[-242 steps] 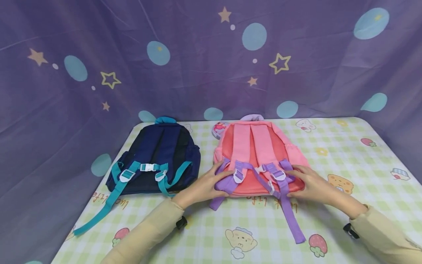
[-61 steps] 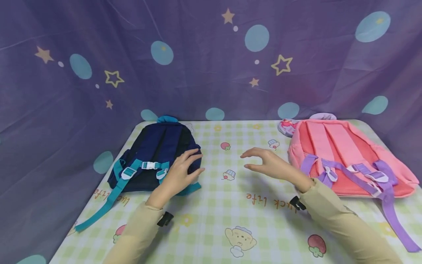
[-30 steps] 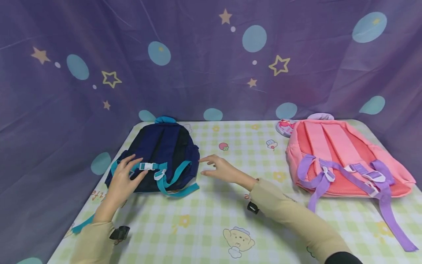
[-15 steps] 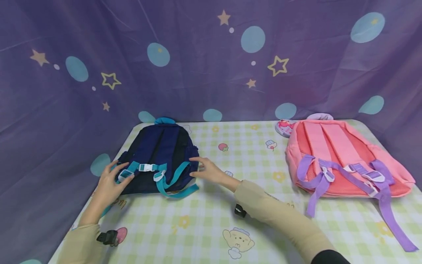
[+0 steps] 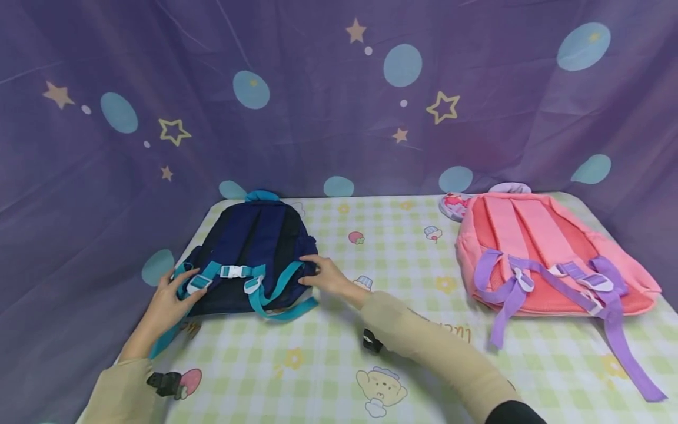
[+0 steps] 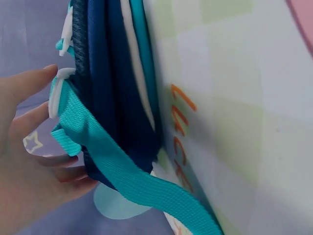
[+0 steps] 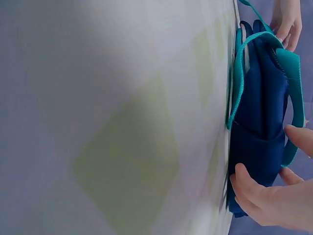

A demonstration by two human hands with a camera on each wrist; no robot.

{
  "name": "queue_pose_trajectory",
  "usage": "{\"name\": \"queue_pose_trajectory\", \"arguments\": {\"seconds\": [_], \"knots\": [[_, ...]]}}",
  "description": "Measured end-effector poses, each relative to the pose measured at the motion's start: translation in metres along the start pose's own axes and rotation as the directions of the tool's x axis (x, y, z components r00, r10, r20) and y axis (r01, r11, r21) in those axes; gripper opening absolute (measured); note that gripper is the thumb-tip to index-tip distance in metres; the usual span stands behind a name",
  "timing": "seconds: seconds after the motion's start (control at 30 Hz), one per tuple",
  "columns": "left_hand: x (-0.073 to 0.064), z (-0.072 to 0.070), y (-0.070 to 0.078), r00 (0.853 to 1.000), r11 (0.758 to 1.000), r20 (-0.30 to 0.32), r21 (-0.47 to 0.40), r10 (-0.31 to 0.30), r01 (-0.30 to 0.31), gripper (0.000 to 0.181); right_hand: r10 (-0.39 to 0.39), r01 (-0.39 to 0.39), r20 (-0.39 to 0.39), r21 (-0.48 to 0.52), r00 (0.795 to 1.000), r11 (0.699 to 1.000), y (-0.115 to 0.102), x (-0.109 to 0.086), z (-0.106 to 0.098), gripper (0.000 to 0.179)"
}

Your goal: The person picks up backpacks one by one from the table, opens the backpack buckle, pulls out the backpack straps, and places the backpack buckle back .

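A navy backpack [image 5: 259, 247] with teal straps and white buckles lies at the table's left, its strap side up. My left hand [image 5: 168, 307] holds its lower left side, thumb by a white strap buckle [image 6: 57, 93] and other fingertips against the corner. A loose teal strap hangs past those fingers in the left wrist view. On the opposite side, my right hand [image 5: 328, 275] grips the bag's right edge near a looped teal strap [image 7: 295, 88]. Its fingers spread over the side pocket [image 7: 257, 152] in the right wrist view.
A pink backpack [image 5: 516, 235] with purple straps lies at the right, a small printed pouch [image 5: 453, 206] by its top corner. Green checked cloth [image 5: 328, 365] covers the table. A purple patterned curtain [image 5: 296, 135] stands behind and at the sides.
The pink backpack was slid from the middle to the right and released. Both hands then moved left and came onto the navy backpack's sides. The navy backpack has stayed in place.
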State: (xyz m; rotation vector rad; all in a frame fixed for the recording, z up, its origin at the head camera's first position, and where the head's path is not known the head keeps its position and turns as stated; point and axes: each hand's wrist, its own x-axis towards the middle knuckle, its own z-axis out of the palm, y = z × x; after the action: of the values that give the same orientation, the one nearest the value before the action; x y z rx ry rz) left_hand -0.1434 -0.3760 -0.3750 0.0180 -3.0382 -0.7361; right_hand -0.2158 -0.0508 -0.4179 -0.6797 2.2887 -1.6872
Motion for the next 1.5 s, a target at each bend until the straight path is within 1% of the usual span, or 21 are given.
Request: {"name": "queue_pose_trajectory", "arguments": {"seconds": [0.17,0.33,0.43,0.57,0.77,1.0,1.13,1.3,1.5], "knots": [[0.001,0.002,-0.005,1.000,1.000,0.011,-0.011,0.002,-0.002,0.058,0.035,-0.035,-0.016,0.005,0.999,0.999,0.002,0.000,0.005,0.048],[0.003,0.001,-0.012,1.000,1.000,0.029,-0.021,-0.011,0.012,0.061,0.041,-0.041,-0.036,-0.003,0.999,0.999,0.003,0.001,0.006,0.048],[0.005,0.001,-0.014,0.999,1.000,0.042,-0.008,-0.020,0.021,0.063,0.060,-0.060,-0.045,-0.008,0.997,0.998,0.002,0.002,0.007,0.048],[0.006,0.002,-0.012,0.999,1.000,0.038,0.019,-0.019,0.019,0.063,0.094,-0.094,-0.052,0.001,0.994,0.996,0.001,0.001,0.006,0.048],[0.006,0.006,-0.005,1.000,0.999,0.029,0.038,0.004,-0.005,0.061,0.116,-0.116,-0.058,0.006,0.992,0.993,0.002,-0.002,-0.001,0.049],[0.006,0.013,0.004,0.999,0.995,-0.006,0.091,0.035,-0.035,0.059,0.133,-0.133,-0.056,0.004,0.990,0.991,0.003,-0.007,-0.011,0.048],[0.008,0.019,0.009,0.999,0.994,-0.025,0.100,0.048,-0.045,0.057,0.131,-0.131,-0.075,-0.004,0.989,0.991,0.005,-0.011,-0.017,0.048],[0.009,0.022,0.019,0.998,0.992,-0.023,0.113,0.052,-0.049,0.057,0.147,-0.148,-0.093,-0.006,0.985,0.989,0.008,-0.015,-0.024,0.048],[0.012,0.030,0.029,0.996,0.989,-0.035,0.121,0.088,-0.083,0.055,0.147,-0.151,-0.112,-0.021,0.983,0.988,0.011,-0.024,-0.033,0.048]]}}
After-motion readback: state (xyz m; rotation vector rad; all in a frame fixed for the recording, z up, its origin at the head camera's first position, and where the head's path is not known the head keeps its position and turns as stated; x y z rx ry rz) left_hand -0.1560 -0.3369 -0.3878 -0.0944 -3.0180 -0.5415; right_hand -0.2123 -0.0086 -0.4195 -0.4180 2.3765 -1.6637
